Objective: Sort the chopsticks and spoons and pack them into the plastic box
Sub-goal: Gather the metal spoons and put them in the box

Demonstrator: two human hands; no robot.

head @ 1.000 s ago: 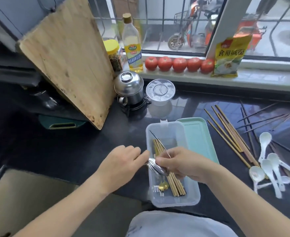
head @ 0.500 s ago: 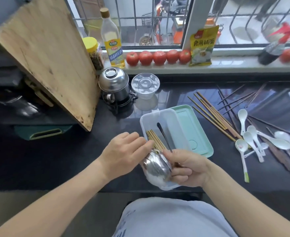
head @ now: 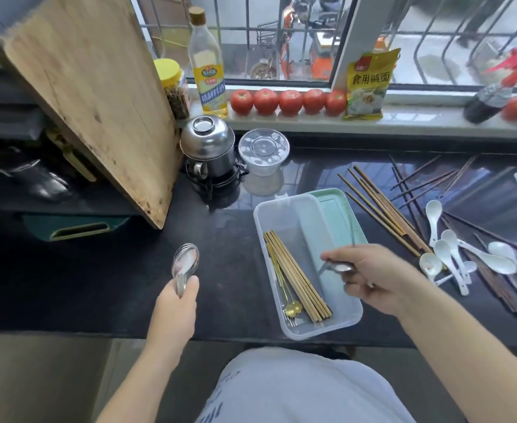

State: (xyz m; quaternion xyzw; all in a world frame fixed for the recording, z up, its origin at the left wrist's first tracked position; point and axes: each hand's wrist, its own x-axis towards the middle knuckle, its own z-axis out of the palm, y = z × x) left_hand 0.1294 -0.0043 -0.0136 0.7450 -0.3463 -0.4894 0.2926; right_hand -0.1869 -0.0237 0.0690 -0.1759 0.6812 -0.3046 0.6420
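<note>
A clear plastic box (head: 284,209) sits on the black counter, with wooden chopsticks (head: 297,277) and small gold forks (head: 291,309) lying inside. My left hand (head: 178,303) grips a stack of steel spoons (head: 185,261) by the handles, out to the left of the box. Over the box's right side, my right hand (head: 370,277) holds a steel spoon (head: 341,267). More wooden chopsticks (head: 379,206), dark chopsticks (head: 419,184) and white ceramic spoons (head: 452,254) lie loose on the counter to the right.
The mint green lid (head: 339,212) lies under the box's right edge. A steel pot (head: 207,151) and clear cup (head: 263,154) stand behind. A wooden cutting board (head: 89,96) leans at left. Tomatoes (head: 287,100), an oil bottle (head: 208,65) and a yellow bag (head: 368,83) line the windowsill.
My hands were together over the box with a bundle of steel spoons. The left hand has since moved out to the left with the stack, and the right keeps one spoon over the box.
</note>
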